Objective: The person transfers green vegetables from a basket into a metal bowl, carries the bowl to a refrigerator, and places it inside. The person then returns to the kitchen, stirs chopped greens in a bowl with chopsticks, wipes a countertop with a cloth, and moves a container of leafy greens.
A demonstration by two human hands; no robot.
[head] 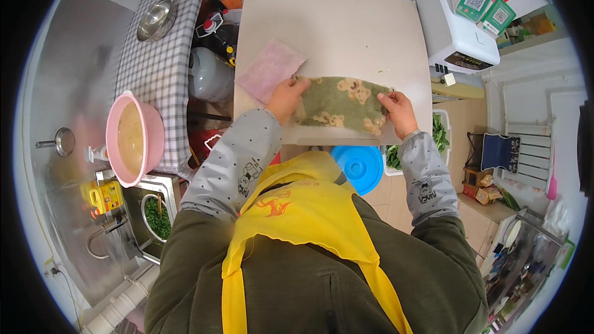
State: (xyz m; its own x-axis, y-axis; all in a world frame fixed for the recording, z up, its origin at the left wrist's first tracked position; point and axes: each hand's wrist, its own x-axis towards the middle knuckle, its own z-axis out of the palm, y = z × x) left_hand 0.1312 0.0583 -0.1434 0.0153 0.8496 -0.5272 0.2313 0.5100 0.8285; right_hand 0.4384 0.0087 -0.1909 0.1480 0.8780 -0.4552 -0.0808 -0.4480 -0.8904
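Note:
A green cloth with a tan bear pattern is stretched between both hands above the near part of a pale tabletop. My left hand pinches its left end, and my right hand grips its right end between thumb and fingers. A pink cloth lies flat on the table, its lower edge next to my left hand. Small crumbs show on the tabletop beyond the green cloth. Grey patterned sleeve covers are on both forearms.
At left, a pink basin of cloudy liquid and a metal bowl rest by a checked cloth. A sink holds greens. A white appliance stands right of the table; a blue round lid and a crate of leafy greens are lower down.

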